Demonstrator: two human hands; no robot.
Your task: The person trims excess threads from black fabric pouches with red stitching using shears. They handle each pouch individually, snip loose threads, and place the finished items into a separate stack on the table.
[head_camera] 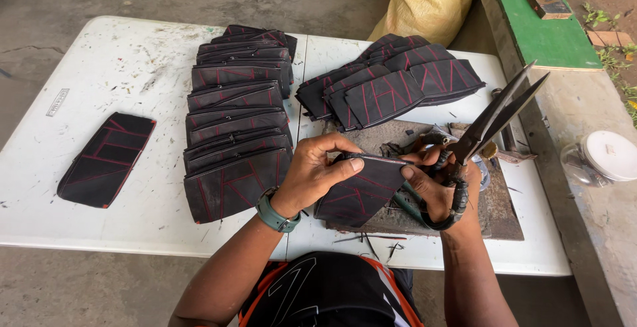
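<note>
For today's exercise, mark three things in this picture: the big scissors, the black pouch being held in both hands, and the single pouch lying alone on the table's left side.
Scissors [499, 111], head view, on the raised blades.
Held pouch [361, 194], head view, on its stitched front.
Lone pouch [106, 158], head view, at its middle.
</note>
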